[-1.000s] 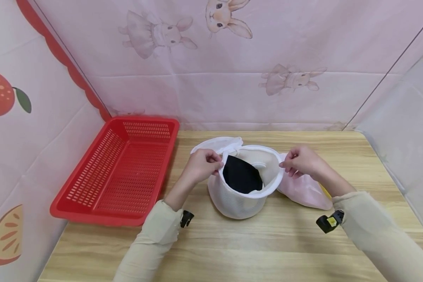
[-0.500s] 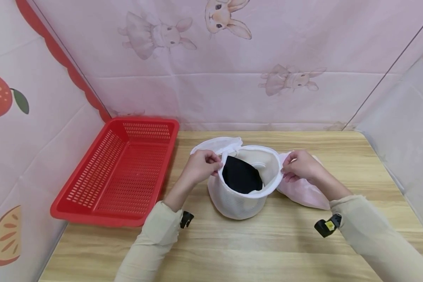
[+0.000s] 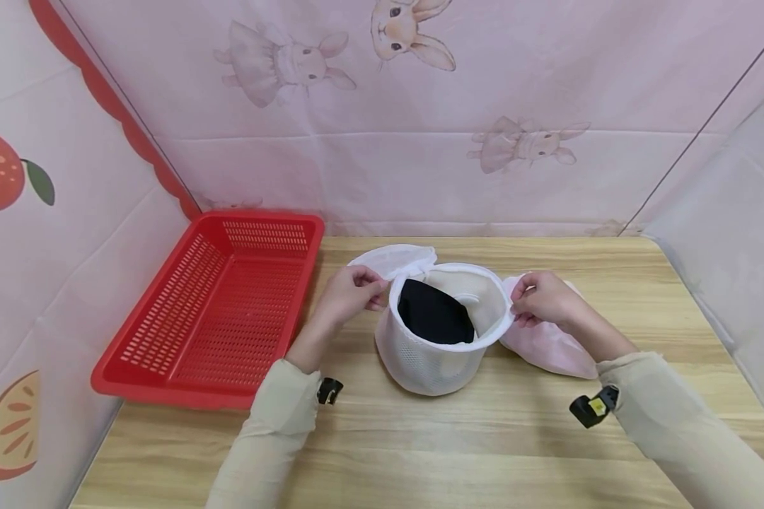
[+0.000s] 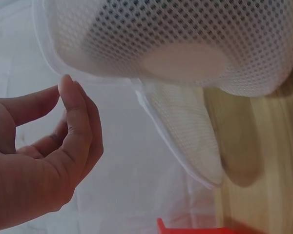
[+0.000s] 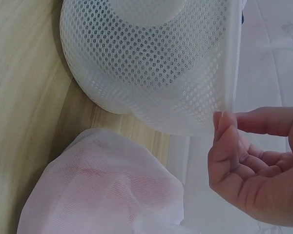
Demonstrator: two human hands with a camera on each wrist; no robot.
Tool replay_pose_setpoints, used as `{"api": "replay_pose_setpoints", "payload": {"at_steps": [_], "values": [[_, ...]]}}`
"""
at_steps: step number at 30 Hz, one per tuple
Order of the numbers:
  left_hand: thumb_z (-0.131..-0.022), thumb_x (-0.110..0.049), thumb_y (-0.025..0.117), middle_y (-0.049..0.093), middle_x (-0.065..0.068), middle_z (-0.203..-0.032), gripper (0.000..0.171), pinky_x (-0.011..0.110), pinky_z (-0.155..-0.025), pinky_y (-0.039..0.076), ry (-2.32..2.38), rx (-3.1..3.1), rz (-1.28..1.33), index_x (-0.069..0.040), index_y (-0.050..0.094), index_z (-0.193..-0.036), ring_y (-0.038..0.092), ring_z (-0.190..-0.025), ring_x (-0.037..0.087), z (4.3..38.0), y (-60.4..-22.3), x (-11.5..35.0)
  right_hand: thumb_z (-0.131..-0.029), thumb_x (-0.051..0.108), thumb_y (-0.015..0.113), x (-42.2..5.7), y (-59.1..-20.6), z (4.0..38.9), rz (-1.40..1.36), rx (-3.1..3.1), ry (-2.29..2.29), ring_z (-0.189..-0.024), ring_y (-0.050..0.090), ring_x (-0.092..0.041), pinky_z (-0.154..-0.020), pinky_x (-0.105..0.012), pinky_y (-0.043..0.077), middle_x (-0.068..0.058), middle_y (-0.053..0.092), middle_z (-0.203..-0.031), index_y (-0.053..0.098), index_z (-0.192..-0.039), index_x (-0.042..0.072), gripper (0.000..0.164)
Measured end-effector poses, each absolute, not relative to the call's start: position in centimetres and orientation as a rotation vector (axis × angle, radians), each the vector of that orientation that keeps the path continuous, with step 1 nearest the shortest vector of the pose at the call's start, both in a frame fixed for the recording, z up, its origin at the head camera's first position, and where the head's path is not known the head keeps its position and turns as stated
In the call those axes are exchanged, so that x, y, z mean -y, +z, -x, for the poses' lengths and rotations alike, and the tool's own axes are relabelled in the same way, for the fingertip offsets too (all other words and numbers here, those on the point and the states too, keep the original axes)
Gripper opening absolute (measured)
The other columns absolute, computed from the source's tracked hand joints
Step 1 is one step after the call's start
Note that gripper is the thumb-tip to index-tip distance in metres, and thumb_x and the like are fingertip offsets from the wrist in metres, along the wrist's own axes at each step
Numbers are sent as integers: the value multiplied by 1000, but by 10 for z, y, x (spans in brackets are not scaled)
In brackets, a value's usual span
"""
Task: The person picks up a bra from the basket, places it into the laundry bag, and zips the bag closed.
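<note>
A white mesh laundry bag point(image 3: 431, 367) stands upright on the table, its round mouth facing up. Its mesh lid point(image 3: 395, 260) is folded back at the far left. Inside lies a black fabric item point(image 3: 434, 312) with a curved edge; its kind cannot be made out. My right hand point(image 3: 544, 298) pinches the right side of the rim between thumb and fingertips point(image 5: 224, 124). My left hand point(image 3: 350, 293) is just off the left rim, fingers loosely bent with nothing between them; its fingertips point(image 4: 68, 90) are very near the rim. A pink mesh bag point(image 3: 550, 346) lies beyond my right hand.
A red plastic basket point(image 3: 255, 399) with slotted walls stands on the left of the wooden table point(image 3: 433, 452). A pink curtain with rabbit prints point(image 3: 420, 184) hangs behind the table, and a white sheet point(image 3: 13, 283) covers the left side.
My left hand has let go of the rim and moved a little to the left. The bag's mouth has widened slightly. My right hand has shifted slightly and keeps its pinch.
</note>
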State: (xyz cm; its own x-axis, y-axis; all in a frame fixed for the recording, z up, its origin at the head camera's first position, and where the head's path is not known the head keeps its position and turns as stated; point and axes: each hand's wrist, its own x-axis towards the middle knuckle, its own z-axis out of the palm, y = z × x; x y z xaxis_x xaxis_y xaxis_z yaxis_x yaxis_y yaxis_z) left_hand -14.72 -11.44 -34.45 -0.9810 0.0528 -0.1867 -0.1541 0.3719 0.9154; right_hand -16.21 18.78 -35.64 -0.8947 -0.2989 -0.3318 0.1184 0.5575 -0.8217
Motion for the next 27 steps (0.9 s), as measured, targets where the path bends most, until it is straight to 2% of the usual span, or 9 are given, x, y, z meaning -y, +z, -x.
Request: {"api": "replay_pose_setpoints", "payload": {"at_steps": [5, 9, 21, 27], "values": [[-88, -8, 58, 62, 15, -78, 19, 27, -62, 55, 1696, -2421, 231, 8, 58, -99, 59, -59, 11, 157, -356, 123, -78, -9, 55, -189, -357, 163, 153, -2357, -1284, -51, 55, -13, -47, -23, 48, -7, 56, -60, 48, -84, -9, 9], [-91, -9, 55, 61, 16, -78, 22, 27, -62, 55, 1719, -2377, 370, 9, 54, -103, 59, -60, 12, 165, -369, 129, -77, -9, 56, -190, -359, 163, 160, -2361, -1281, -51, 54, -12, -46, -23, 48, -6, 56, -60, 49, -85, -10, 10], [-92, -10, 53, 56, 9, -69, 18, 23, -56, 54, 1731, -2336, 639, 6, 54, -99, 56, -54, 10, 178, -393, 141, -78, -7, 55, -192, -359, 163, 168, -2365, -1263, -51, 54, -13, -46, -23, 48, -6, 56, -60, 49, -86, -11, 10], [-92, -8, 52, 54, 8, -65, 18, 29, -63, 55, 1818, -2254, 675, 8, 54, -98, 55, -50, 9, 181, -403, 145, -78, -7, 54, -192, -359, 163, 167, -2348, -1269, -51, 55, -13, -46, -23, 48, -6, 56, -60, 49, -87, -12, 12]]}}
